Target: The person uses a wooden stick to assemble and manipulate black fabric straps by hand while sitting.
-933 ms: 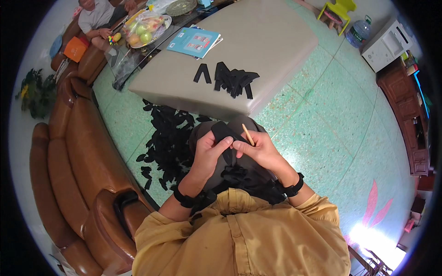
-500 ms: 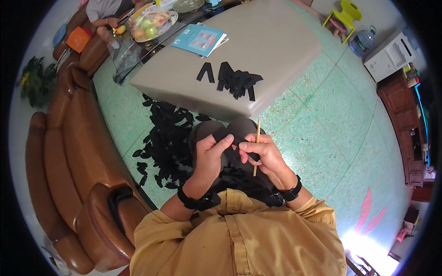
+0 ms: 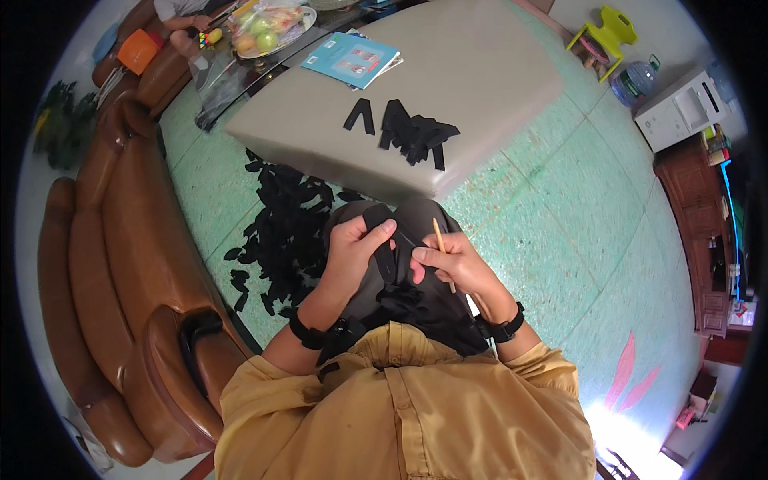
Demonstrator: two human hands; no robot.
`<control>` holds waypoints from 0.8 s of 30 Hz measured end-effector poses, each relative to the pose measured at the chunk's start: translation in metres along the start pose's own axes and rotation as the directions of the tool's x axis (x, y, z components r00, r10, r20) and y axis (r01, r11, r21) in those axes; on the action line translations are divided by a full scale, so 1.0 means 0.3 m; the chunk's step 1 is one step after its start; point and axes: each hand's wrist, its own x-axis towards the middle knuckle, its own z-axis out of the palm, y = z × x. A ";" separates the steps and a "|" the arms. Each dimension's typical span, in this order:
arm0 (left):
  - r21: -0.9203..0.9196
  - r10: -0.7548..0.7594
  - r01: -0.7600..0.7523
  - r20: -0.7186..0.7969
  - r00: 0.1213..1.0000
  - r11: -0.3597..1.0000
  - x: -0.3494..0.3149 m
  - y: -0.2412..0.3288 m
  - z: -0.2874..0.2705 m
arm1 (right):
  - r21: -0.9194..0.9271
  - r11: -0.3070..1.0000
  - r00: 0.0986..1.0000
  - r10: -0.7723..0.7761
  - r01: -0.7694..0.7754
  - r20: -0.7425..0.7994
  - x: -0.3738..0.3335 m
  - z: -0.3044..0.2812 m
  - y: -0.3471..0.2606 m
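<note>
Over my lap, my left hand (image 3: 350, 252) is closed, thumb on top, around a black fabric strip (image 3: 385, 260) whose end hangs down. My right hand (image 3: 458, 262) pinches a thin dark strand or edge (image 3: 409, 238) that runs toward the left thumb; which of the two it is, I cannot tell. A slim pale wooden stick (image 3: 438, 234) is tucked among the right fingers, slanting upward. More black pieces (image 3: 400, 300) lie on my lap. Ahead, folded black strips (image 3: 416, 138) are piled on the beige padded bench (image 3: 480, 72), beside a single V-shaped one (image 3: 360, 117).
Many black scraps (image 3: 284, 224) cover the green floor left of my legs. Blue booklets (image 3: 352, 60) rest on the bench. A brown leather sofa (image 3: 152, 264) lines the left side. Far left, a person (image 3: 180, 12) sits near a fruit plate (image 3: 276, 48).
My hands have drawn slightly apart, and the black strip now hangs below the left hand. The wooden stick has tilted, its top leaning left. My view has shifted a little.
</note>
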 end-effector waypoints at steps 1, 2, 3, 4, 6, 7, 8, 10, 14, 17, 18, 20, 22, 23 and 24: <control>-0.057 0.009 -0.008 0.017 1.000 0.998 0.000 0.005 0.013 | 0.031 0.999 1.000 0.008 -0.009 0.015 -0.015 -0.007 0.003; -0.112 0.017 -0.013 0.038 0.999 0.994 0.000 0.011 0.018 | 0.030 0.999 1.000 0.010 -0.010 0.018 -0.015 -0.005 0.009; -0.097 -0.025 0.028 0.035 0.999 0.995 -0.001 0.010 0.011 | 0.046 0.999 1.000 -0.027 0.027 0.003 -0.011 -0.004 0.017; -0.097 -0.025 0.028 0.033 0.999 0.995 0.004 0.006 -0.003 | 0.061 0.996 0.998 -0.063 0.064 -0.012 -0.007 -0.004 0.024; -0.061 -0.039 0.053 0.206 0.978 0.997 0.021 0.000 -0.030 | 0.029 0.998 0.998 -0.053 0.053 -0.016 0.001 0.003 0.031; -0.010 0.026 -0.025 0.273 0.962 1.000 0.018 -0.004 -0.035 | 0.008 0.999 0.999 -0.054 0.054 -0.009 0.002 0.009 0.029; -0.011 0.025 -0.023 0.272 0.962 1.000 0.016 -0.004 -0.036 | -0.011 0.998 0.999 -0.054 0.054 -0.001 0.002 0.015 0.028; 0.070 0.037 -0.051 0.189 0.981 0.996 0.010 0.001 -0.035 | -0.038 0.997 0.998 -0.061 0.061 0.000 -0.004 0.021 0.021; 0.083 0.048 -0.053 0.065 0.997 0.995 0.003 -0.008 -0.015 | -0.044 0.997 0.998 -0.057 0.058 0.026 -0.010 0.017 0.016; 0.064 0.022 -0.028 0.099 0.995 0.998 0.015 0.016 -0.029 | -0.058 0.993 0.995 -0.101 0.101 0.003 -0.013 0.030 0.003; 0.062 0.022 -0.028 0.098 0.995 0.998 0.015 0.012 -0.027 | -0.074 0.986 0.988 -0.153 0.151 -0.027 -0.014 0.037 0.001; 0.138 0.051 -0.067 0.121 0.991 0.988 0.017 0.001 -0.025 | -0.061 0.988 0.988 -0.144 0.141 -0.048 -0.006 0.032 0.017; 0.041 0.019 -0.025 0.129 0.991 0.999 0.017 -0.005 -0.027 | -0.047 0.990 0.988 -0.136 0.133 -0.069 0.000 0.030 0.030; -0.056 -0.013 0.021 0.141 0.990 0.998 0.018 -0.006 -0.026 | -0.032 0.992 0.990 -0.124 0.122 -0.072 -0.001 0.030 0.036; -0.057 -0.013 0.021 0.142 0.990 0.998 0.017 -0.003 -0.027 | -0.017 0.994 0.991 -0.113 0.112 -0.076 0.000 0.029 0.042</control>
